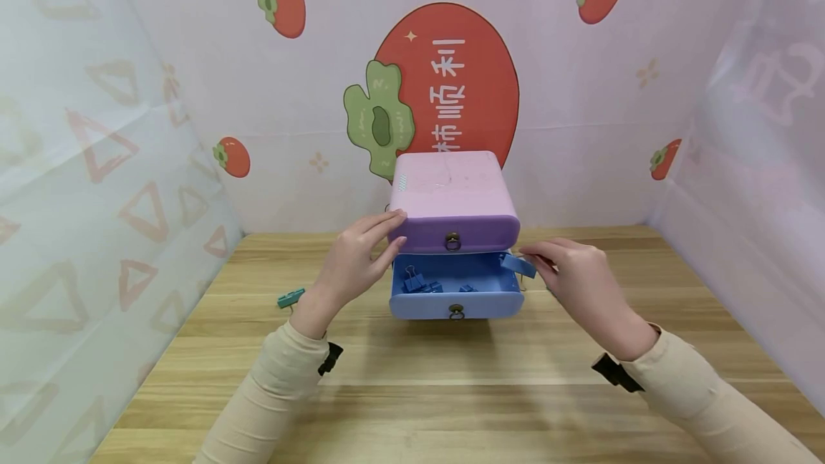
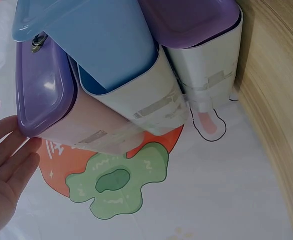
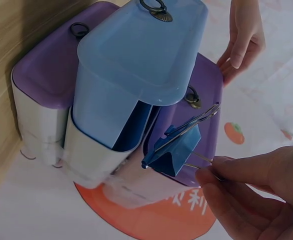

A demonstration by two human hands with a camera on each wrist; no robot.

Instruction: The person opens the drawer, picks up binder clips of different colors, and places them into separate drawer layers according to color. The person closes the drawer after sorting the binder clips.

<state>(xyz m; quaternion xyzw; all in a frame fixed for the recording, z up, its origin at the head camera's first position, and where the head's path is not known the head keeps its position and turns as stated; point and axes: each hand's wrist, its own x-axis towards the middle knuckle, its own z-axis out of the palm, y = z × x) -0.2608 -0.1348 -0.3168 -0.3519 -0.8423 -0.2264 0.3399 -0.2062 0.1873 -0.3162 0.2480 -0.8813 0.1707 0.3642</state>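
Observation:
My right hand [image 1: 580,285] pinches a blue binder clip [image 1: 518,265] by its wire handle, at the right side of the open blue drawer [image 1: 419,304]. In the right wrist view the blue binder clip [image 3: 175,152] hangs out from the thumb and fingertips. Several blue binder clips [image 1: 415,280] lie inside the drawer. My left hand [image 1: 351,256] touches the left edge of the purple top drawer [image 1: 425,235] with its fingers extended. The left wrist view shows the left hand [image 2: 6,175] against the corner of that purple drawer front [image 2: 44,90].
A teal binder clip [image 1: 291,298] lies on the wooden table [image 1: 361,407], left of the drawer unit. Another purple drawer [image 3: 46,70] sits below the blue one. The pink unit top [image 1: 451,185] stands near a patterned backdrop [image 1: 309,92].

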